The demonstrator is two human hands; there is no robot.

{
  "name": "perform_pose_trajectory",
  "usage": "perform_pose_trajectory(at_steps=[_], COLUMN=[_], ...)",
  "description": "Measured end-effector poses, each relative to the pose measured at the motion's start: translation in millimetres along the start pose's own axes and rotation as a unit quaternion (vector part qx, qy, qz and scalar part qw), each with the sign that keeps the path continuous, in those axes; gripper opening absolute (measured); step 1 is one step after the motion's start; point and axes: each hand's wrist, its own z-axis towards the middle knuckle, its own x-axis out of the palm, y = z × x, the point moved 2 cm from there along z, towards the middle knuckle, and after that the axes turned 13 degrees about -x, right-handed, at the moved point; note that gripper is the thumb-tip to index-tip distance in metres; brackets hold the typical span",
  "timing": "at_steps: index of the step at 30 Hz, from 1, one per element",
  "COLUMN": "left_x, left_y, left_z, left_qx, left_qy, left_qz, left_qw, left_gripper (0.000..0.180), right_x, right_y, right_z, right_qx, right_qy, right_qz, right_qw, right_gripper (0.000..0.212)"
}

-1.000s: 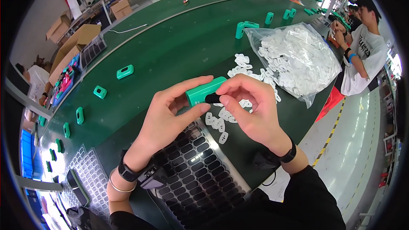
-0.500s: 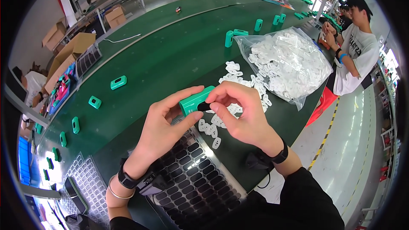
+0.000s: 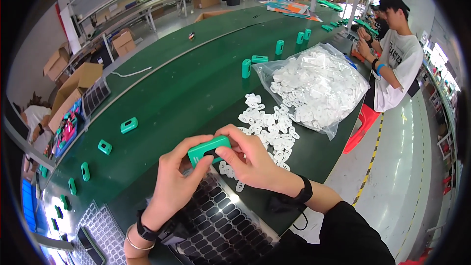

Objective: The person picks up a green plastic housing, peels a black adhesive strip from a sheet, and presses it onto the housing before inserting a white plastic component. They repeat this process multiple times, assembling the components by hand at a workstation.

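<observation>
- Left hand pinches the green housing from below and its left end, thumb on the near face, fingers curled behind.
- Right hand closes on the housing's right end; thumb and forefinger press together at a dark opening in the near face. Whether a white piece sits under the fingertips, cannot tell.
- Housing is held in the air over the near edge of the bench, just above a dark cell tray.
- Loose white clips lie scattered on the bench just beyond the right hand, spilling toward a clear bag of the same clips near the right edge.
- More green housings: two lie flat toward the left edge, several stand upright further back by the bag.
- A second person sits at the far right edge, hands at their own work.
- Handling judgement: housing looks like rigid moulded plastic, light, smooth enough to slip; best gripped across its short ends, leaving the open face free. Clips look small, thin and light; fingertip pinch by the edges.
</observation>
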Motion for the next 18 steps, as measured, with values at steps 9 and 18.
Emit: perform_pose_trajectory(at_steps=[9, 18], left_x=[8, 4], left_y=[-3, -15], left_z=[-6, 1], left_qx=[0.026, 0.1], left_qy=[0.01, -0.066], left_qz=[0.03, 0.186], left_qw=[0.999, 0.975], left_gripper=[0.03, 0.024], right_x=[-2, -1], right_y=[-3, -9], right_z=[-5, 6], right_qx=[-0.104, -0.132], right_qy=[-0.032, 0.005], right_qz=[-0.073, -0.138], right_qw=[0.991, 0.982], right_gripper=[0.02, 0.018])
